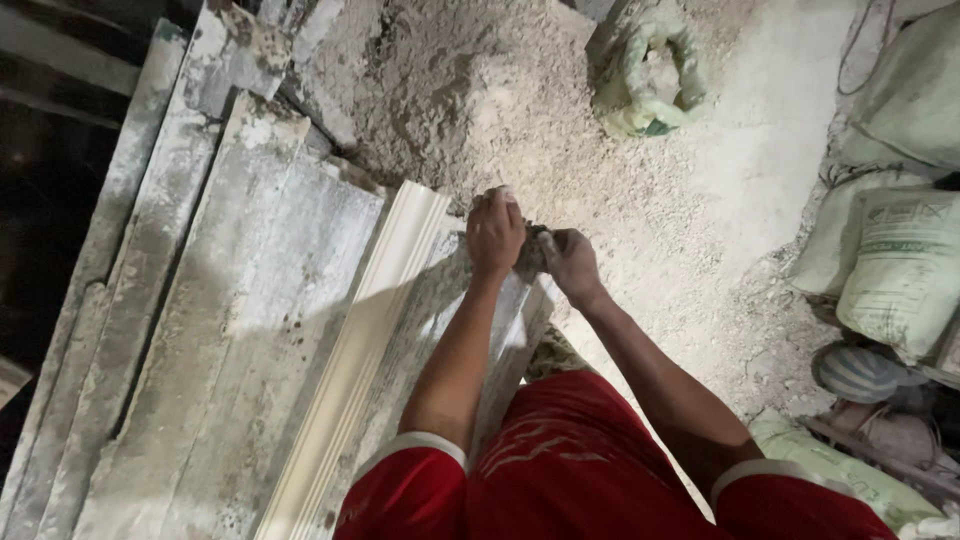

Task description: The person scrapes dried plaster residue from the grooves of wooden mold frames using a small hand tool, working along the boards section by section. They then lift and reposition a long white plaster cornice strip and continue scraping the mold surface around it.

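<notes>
Floor (pixel 760 170) dusty; sand pile (pixel 520 110), planks (pixel 230 330), white moulding (pixel 370 340), sacks (pixel 900 260), open bag (pixel 655 80) lie on it

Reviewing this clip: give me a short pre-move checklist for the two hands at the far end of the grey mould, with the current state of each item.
1. Left hand on the grey mould's far end: ok, it rests there.
2. Right hand at the same end: ok, close beside the left.
3. Dark clump between the hands gripped firmly: cannot tell, fingers hide it.
4. White cornice strip lying flat beside the mould: ok.
5. Boards underneath steady: cannot tell.
6. Sand pile within reach ahead: ok.
</notes>
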`<state>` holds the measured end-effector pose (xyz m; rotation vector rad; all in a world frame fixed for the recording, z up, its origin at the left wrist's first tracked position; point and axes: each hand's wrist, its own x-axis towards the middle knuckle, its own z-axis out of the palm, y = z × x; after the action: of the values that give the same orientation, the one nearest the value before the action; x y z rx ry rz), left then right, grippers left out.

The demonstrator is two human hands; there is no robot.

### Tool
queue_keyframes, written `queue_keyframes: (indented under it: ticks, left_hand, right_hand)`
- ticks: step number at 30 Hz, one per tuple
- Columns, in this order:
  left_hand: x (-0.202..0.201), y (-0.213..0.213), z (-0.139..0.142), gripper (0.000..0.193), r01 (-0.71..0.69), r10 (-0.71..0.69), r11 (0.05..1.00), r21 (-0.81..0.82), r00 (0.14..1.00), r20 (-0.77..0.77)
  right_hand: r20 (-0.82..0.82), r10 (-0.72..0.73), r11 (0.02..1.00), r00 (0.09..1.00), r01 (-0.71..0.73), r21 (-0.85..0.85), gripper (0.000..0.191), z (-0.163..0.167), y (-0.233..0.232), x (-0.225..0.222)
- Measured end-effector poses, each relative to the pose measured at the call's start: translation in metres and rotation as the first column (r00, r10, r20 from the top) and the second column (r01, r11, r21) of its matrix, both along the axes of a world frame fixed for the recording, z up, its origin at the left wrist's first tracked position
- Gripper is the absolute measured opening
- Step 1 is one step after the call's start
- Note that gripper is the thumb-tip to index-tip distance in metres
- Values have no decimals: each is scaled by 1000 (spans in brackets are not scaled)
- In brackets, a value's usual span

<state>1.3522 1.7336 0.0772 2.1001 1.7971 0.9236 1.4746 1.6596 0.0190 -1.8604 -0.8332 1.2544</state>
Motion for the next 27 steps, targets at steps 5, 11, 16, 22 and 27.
queue_keyframes:
  ticks: [5,11,16,22,27]
  left_hand:
    - [-1,-6,5,33,-13,15,996,-93,1000,18]
    - [0,-13,2,29,-122,110,947,-296,992,-59]
    - [5,-25,-2,32,-81,82,963,-256,997,-8]
    - [3,-33,-9,36,-46,50,991,-128,998,28]
    - [4,-38,-16,35,-88,88,995,-39,996,-2]
  right_hand:
    - [292,224,974,930,-203,-101,42,5,5,11]
    - [-104,110,974,989,-86,209,39,9,10,6]
    - [-211,-192,978,958,205,42,64,12,29,-14]
    - [-45,-328,937,944,331,112,67,16,39,-30]
    - [-96,-313,930,945,325,169,65,12,39,-26]
